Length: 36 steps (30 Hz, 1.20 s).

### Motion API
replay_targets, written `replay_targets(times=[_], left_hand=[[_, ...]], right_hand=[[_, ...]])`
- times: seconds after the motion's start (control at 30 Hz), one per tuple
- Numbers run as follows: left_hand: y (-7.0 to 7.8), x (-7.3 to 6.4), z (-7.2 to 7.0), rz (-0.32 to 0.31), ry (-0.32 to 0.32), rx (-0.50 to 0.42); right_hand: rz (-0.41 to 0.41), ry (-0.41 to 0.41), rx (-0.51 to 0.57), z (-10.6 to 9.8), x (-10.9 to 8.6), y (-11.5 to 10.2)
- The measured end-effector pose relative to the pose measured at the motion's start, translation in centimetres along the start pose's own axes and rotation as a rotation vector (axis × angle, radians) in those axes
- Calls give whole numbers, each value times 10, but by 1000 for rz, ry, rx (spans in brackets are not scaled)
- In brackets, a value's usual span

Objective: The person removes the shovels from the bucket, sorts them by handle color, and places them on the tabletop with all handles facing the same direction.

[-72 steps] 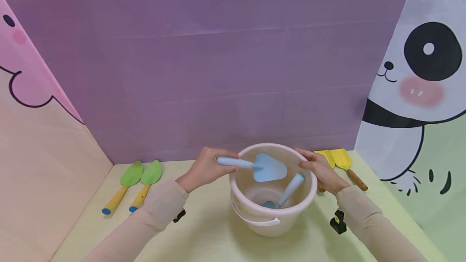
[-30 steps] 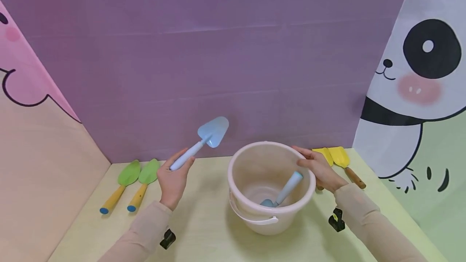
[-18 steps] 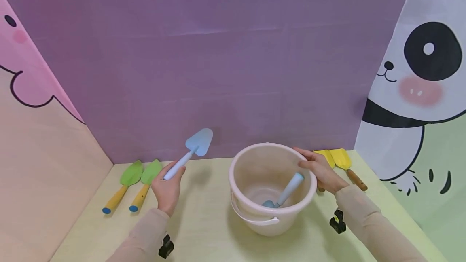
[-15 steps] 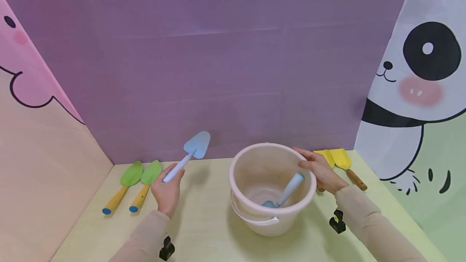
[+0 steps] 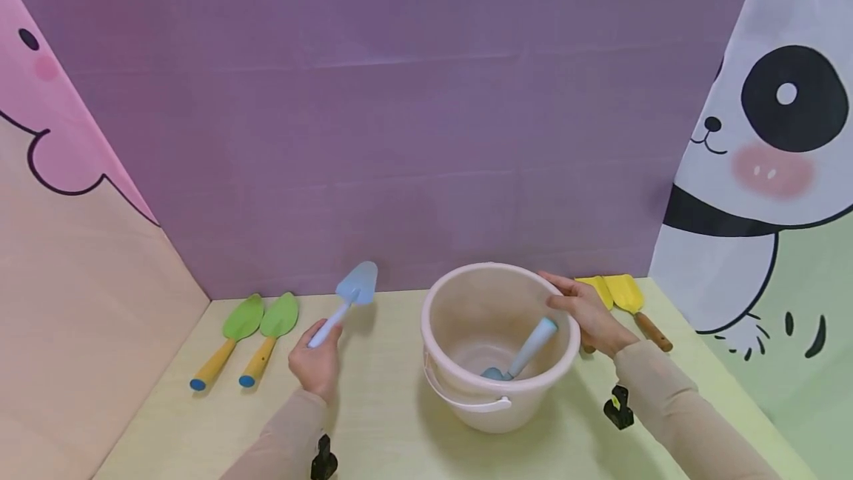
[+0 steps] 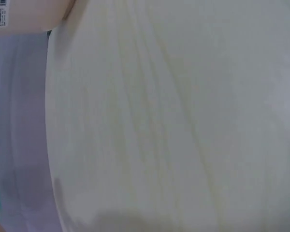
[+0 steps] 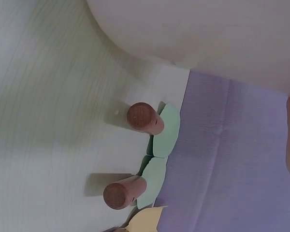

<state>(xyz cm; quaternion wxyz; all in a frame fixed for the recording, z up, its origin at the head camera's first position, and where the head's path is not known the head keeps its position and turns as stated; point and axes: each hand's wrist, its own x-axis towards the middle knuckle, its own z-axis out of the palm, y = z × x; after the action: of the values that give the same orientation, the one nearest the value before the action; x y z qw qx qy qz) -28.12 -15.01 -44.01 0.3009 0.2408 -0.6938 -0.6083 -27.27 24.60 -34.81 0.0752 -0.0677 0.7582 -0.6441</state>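
My left hand holds a light blue toy trowel by its pale handle, blade pointing up and away. This trowel is left of a pale pink bucket, just in front of the purple backdrop. My right hand grips the bucket's right rim. Inside the bucket, a second light blue trowel leans handle up. The left wrist view shows the table and a labelled bit of the bucket; the held trowel is barely in it. Overhead in the right wrist view is the bucket wall.
Two green leaf-shaped trowels with yellow handles lie at the left. Two yellow shovels with brown handles lie behind my right hand, one partly hidden. Brown handles with greenish blades appear in the right wrist view. Walls enclose three sides.
My left hand has carried the trowel from over the bucket out to the left, then lowered it toward the table. The right hand stays on the rim; the bucket has hardly moved.
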Motion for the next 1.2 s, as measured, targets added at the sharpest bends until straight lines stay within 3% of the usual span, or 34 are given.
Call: replay_targets(times=[0.3, 0.53, 0.83, 1.2], left_hand=[[-12, -2, 9, -127, 50, 68], [-16, -5, 14, -236, 51, 72], [-21, -1, 11, -283, 108, 148], [-20, 0, 12, -281, 64, 199]], right_hand=[[-2, 4, -2, -1, -2, -1], [-6, 5, 9, -1, -2, -1], [-2, -9, 38, 0, 0, 1], [-19, -9, 15, -3, -3, -2]])
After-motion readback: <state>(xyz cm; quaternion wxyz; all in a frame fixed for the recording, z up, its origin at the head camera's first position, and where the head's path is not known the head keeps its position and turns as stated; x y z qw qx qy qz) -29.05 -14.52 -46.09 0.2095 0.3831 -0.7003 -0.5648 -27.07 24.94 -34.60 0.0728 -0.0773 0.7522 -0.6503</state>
